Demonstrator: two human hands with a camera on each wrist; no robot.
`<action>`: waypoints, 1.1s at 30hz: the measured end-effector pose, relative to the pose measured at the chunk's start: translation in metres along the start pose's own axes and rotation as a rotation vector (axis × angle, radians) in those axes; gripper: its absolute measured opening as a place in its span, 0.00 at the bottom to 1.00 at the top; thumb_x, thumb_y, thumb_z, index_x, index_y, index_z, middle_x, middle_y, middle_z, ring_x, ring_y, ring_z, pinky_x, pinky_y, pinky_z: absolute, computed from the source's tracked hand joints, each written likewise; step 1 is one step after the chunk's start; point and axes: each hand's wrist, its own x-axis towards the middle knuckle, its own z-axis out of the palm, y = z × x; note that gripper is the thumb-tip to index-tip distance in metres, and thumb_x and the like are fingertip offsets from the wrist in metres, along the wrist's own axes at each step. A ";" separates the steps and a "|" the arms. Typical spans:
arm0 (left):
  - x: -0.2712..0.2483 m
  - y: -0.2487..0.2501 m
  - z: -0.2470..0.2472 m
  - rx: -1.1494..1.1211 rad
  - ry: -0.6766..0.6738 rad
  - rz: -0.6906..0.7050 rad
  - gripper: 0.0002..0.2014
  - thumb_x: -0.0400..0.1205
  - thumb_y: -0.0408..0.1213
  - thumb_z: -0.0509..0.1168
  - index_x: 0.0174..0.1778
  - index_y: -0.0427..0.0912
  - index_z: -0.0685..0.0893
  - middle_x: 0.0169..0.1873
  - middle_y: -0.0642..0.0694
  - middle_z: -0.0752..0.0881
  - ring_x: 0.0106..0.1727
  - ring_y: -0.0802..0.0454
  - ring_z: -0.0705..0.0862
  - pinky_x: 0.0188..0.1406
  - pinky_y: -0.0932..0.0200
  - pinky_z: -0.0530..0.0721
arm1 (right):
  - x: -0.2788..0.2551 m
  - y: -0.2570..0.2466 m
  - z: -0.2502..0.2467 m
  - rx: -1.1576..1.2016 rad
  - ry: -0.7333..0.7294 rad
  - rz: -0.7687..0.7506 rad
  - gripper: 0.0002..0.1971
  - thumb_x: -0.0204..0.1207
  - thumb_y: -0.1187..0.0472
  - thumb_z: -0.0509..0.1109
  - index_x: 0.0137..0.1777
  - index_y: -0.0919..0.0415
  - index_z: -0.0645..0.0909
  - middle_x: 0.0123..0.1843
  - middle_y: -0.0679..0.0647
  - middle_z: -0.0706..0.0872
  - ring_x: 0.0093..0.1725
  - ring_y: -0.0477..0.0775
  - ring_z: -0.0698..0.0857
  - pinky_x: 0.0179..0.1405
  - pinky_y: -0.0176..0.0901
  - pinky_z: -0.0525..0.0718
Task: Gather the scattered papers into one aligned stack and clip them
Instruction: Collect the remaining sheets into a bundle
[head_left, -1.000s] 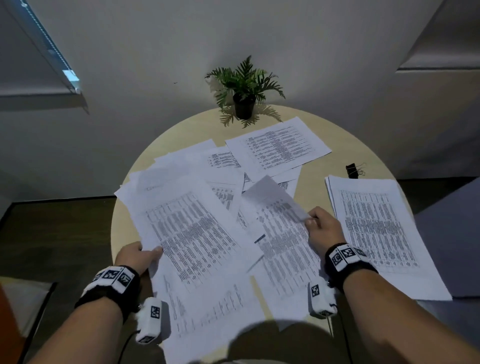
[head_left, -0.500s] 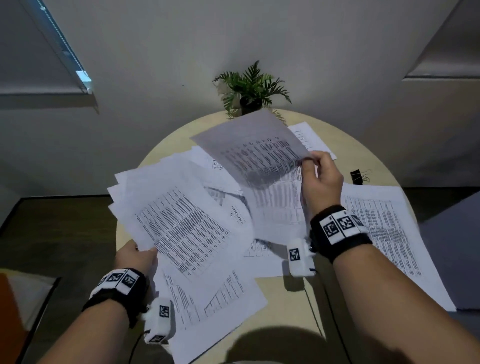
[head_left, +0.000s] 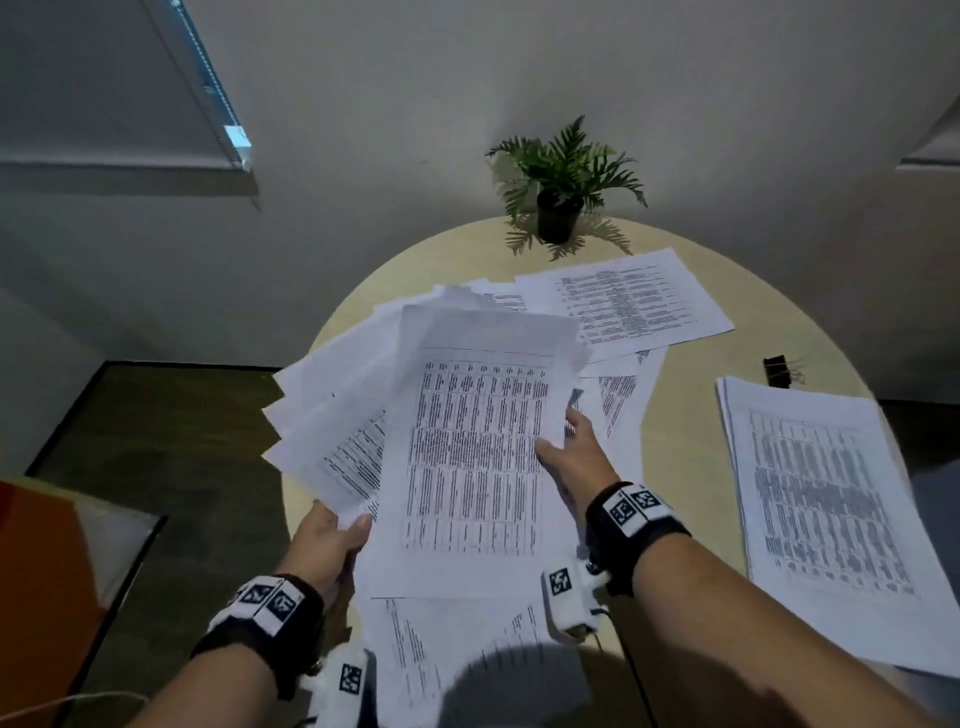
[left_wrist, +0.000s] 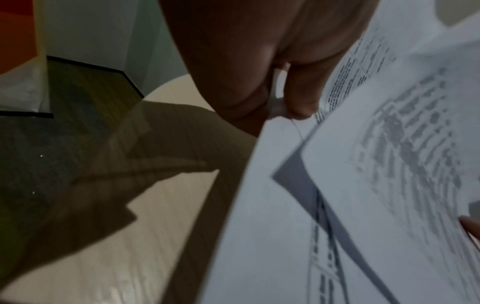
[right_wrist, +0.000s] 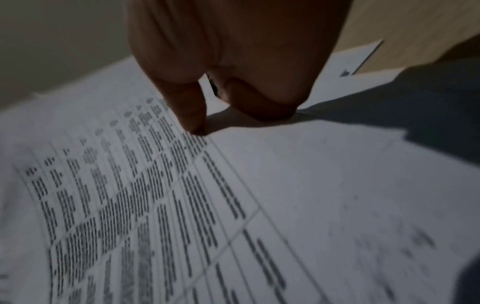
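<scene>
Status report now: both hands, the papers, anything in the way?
Left hand grips fanned sheets. Right hand lays top sheet on them. Loose pages remain; binder clip untouched.

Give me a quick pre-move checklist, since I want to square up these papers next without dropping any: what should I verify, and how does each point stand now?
1. Left hand grips the fanned sheets at their near corner: ok.
2. Right hand secures the top sheet: cannot tell; it touches the right edge, but no firm grip shows.
3. Held sheets aligned: not ok; they fan out to the left.
4. All loose papers gathered: not ok; a far sheet, a near sheet and a right-hand stack lie on the table.
5. Binder clip within sight: ok, beyond the right-hand stack.
</scene>
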 end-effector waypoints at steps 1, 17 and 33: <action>-0.003 0.003 0.002 0.018 -0.025 -0.003 0.09 0.86 0.30 0.60 0.59 0.32 0.79 0.52 0.29 0.87 0.48 0.37 0.87 0.52 0.45 0.83 | -0.003 -0.004 0.004 -0.015 -0.044 -0.003 0.33 0.79 0.60 0.67 0.81 0.52 0.57 0.71 0.46 0.69 0.72 0.52 0.73 0.74 0.49 0.68; 0.012 0.013 0.023 -0.085 -0.183 -0.086 0.37 0.73 0.35 0.74 0.76 0.55 0.63 0.61 0.40 0.82 0.53 0.44 0.83 0.52 0.51 0.81 | -0.001 -0.002 -0.012 -0.090 -0.194 -0.053 0.25 0.77 0.65 0.64 0.72 0.46 0.70 0.68 0.48 0.82 0.68 0.53 0.80 0.74 0.56 0.73; -0.014 0.035 0.058 0.280 -0.150 -0.056 0.06 0.81 0.31 0.65 0.50 0.32 0.80 0.17 0.41 0.73 0.15 0.50 0.70 0.20 0.60 0.70 | -0.005 -0.001 -0.043 -0.243 -0.142 -0.089 0.22 0.74 0.58 0.69 0.68 0.43 0.74 0.63 0.49 0.85 0.47 0.43 0.87 0.49 0.46 0.86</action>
